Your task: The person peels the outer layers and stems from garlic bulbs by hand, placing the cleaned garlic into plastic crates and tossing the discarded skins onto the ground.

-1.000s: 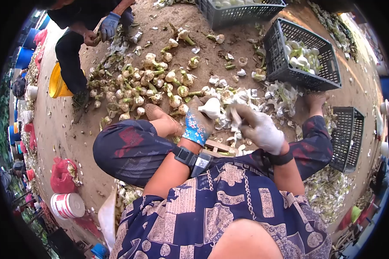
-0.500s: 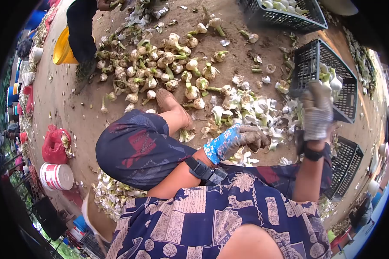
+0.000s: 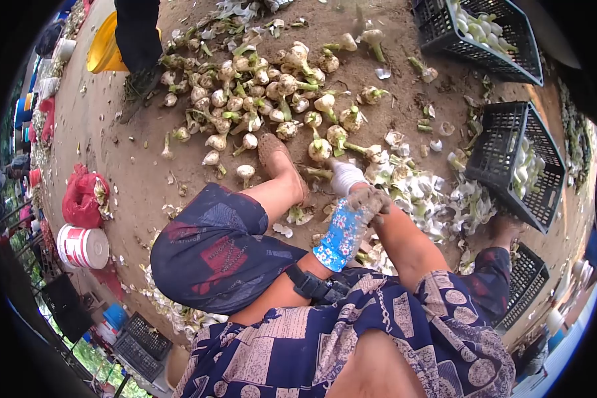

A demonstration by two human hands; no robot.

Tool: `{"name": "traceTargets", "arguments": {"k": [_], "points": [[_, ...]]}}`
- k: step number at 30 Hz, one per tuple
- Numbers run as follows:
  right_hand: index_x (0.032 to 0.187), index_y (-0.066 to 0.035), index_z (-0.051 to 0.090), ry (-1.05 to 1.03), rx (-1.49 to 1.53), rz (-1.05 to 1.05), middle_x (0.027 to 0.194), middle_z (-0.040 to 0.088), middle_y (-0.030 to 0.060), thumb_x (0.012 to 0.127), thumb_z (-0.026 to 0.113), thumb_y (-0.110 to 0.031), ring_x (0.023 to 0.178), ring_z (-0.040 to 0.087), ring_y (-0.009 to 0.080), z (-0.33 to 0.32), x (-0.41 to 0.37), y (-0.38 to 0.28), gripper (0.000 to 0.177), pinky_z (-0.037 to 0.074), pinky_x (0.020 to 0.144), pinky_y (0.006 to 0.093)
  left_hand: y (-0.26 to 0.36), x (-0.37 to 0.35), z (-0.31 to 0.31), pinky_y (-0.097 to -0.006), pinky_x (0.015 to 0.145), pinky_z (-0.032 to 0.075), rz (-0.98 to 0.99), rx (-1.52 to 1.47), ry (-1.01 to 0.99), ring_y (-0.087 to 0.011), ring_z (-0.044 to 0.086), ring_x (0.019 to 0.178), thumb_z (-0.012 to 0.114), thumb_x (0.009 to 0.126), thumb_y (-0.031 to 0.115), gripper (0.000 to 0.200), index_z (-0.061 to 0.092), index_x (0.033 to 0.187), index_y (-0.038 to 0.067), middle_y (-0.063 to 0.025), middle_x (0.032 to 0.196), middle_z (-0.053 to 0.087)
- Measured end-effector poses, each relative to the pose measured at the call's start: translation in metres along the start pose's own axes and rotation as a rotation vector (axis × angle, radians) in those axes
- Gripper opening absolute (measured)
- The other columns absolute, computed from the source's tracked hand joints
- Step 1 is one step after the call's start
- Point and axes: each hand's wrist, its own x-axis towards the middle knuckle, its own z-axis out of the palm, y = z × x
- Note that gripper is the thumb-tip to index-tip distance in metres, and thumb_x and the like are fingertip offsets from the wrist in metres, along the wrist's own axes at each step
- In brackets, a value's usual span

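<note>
Our right hand (image 3: pixel 345 176), in a white glove, reaches across to the near edge of the pile of untrimmed bulbs (image 3: pixel 265 93) on the dirt ground. We cannot tell whether its fingers are spread or closed on a bulb. Our left hand (image 3: pixel 366 201), in a blue flowered glove, is curled just behind it, farther from the pile, and whatever it grips is hidden. To the pile's right lie white peelings (image 3: pixel 431 199) and a crate (image 3: pixel 487 149) partly filled with cleaned bulbs. We judge a fair share done, with most of the pile left.
</note>
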Motion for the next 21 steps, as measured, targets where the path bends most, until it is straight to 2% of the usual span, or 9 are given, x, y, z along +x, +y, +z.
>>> {"name": "traceTargets", "arguments": {"k": [2, 4, 8, 10, 12, 16, 18, 20, 21], "points": [[0.122, -0.007, 0.046, -0.032, 1.101, 0.145, 0.109, 0.059, 0.0165, 0.075, 0.064, -0.009, 0.092, 0.061, 0.0265, -0.011, -0.038, 0.016, 0.05, 0.048, 0.082, 0.0364, 0.016, 0.008, 0.009, -0.026, 0.07, 0.049, -0.359, -0.276, 0.402, -0.014, 0.058, 0.082, 0.058, 0.086, 0.02, 0.025, 0.053, 0.104, 0.004, -0.0057, 0.096, 0.059], [0.129, -0.005, 0.035, 0.251, 1.299, 0.206, 0.096, 0.061, 0.0092, 0.078, 0.065, -0.01, 0.08, 0.061, 0.018, -0.027, -0.076, 0.013, 0.059, 0.051, 0.064, 0.0299, -0.008, 0.005, 0.008, -0.024, 0.074, 0.048, -0.321, -0.226, 0.535, -0.0119, 0.056, 0.089, 0.053, 0.089, 0.009, 0.024, 0.049, 0.112, 0.004, -0.0058, 0.102, 0.057], [0.134, -0.008, 0.026, 0.361, 1.932, -0.067, 0.094, 0.06, 0.0086, 0.082, 0.062, -0.013, 0.076, 0.061, 0.0174, -0.063, -0.171, -0.014, 0.064, 0.051, 0.06, 0.0276, 0.005, 0.004, 0.031, -0.0262, 0.075, 0.051, -0.219, -0.161, 0.315, -0.0157, 0.057, 0.093, 0.06, 0.085, 0.008, 0.043, 0.041, 0.124, 0.003, -0.0096, 0.11, 0.055], [0.135, -0.007, 0.03, 0.424, 1.744, -0.131, 0.089, 0.061, 0.0089, 0.086, 0.055, -0.02, 0.068, 0.061, 0.0153, -0.07, -0.202, -0.026, 0.057, 0.05, 0.058, 0.0246, 0.025, 0.001, 0.04, -0.0263, 0.072, 0.052, -0.408, -0.319, 0.148, -0.0141, 0.059, 0.088, 0.061, 0.084, 0.009, 0.044, 0.042, 0.123, 0.003, -0.0076, 0.104, 0.057], [0.137, -0.003, 0.028, 0.338, 1.544, -0.055, 0.079, 0.06, 0.0079, 0.085, 0.058, -0.027, 0.056, 0.056, 0.0124, -0.096, -0.24, -0.024, 0.064, 0.047, 0.053, 0.0234, 0.029, -0.002, 0.05, -0.0261, 0.073, 0.052, -0.28, -0.338, 0.099, -0.0138, 0.059, 0.088, 0.063, 0.083, 0.009, 0.043, 0.045, 0.122, 0.003, -0.0077, 0.103, 0.057], [0.114, 0.0, 0.054, 0.756, 1.104, 0.107, 0.069, 0.057, 0.0008, 0.091, 0.051, -0.031, 0.053, 0.049, 0.005, -0.107, -0.287, -0.027, 0.039, 0.04, 0.047, 0.0185, 0.036, -0.009, 0.063, -0.0354, 0.085, 0.046, 0.447, 0.645, -0.047, -0.0279, 0.056, 0.1, 0.073, 0.069, 0.009, 0.06, 0.046, 0.122, 0.0, -0.0167, 0.111, 0.055], [0.091, 0.0, 0.064, 0.867, 0.789, 0.103, 0.064, 0.058, 0.0045, 0.088, 0.057, -0.03, 0.059, 0.053, 0.0105, -0.089, -0.283, -0.014, 0.03, 0.042, 0.051, 0.0286, 0.044, -0.019, 0.074, -0.0408, 0.086, 0.043, 0.444, 0.861, -0.114, -0.0329, 0.052, 0.101, 0.076, 0.064, 0.022, 0.061, 0.051, 0.116, 0.003, -0.0185, 0.109, 0.053], [0.087, 0.001, 0.062, 0.875, 0.541, 0.23, 0.065, 0.059, 0.0064, 0.088, 0.057, -0.029, 0.06, 0.055, 0.0137, -0.081, -0.293, -0.015, 0.031, 0.042, 0.052, 0.0298, 0.039, -0.026, 0.074, -0.0408, 0.082, 0.045, 0.599, 0.952, -0.114, -0.0382, 0.053, 0.095, 0.078, 0.062, 0.023, 0.067, 0.049, 0.12, 0.004, -0.0196, 0.104, 0.054], [0.083, 0.001, 0.061, 0.862, 0.873, 0.21, 0.062, 0.059, 0.006, 0.089, 0.056, -0.028, 0.056, 0.056, 0.0144, -0.078, -0.296, -0.019, 0.03, 0.043, 0.049, 0.029, 0.045, -0.028, 0.075, -0.0413, 0.082, 0.045, 0.639, 1.035, -0.156, -0.0375, 0.053, 0.095, 0.078, 0.062, 0.024, 0.067, 0.049, 0.12, 0.003, -0.02, 0.105, 0.053]]}}
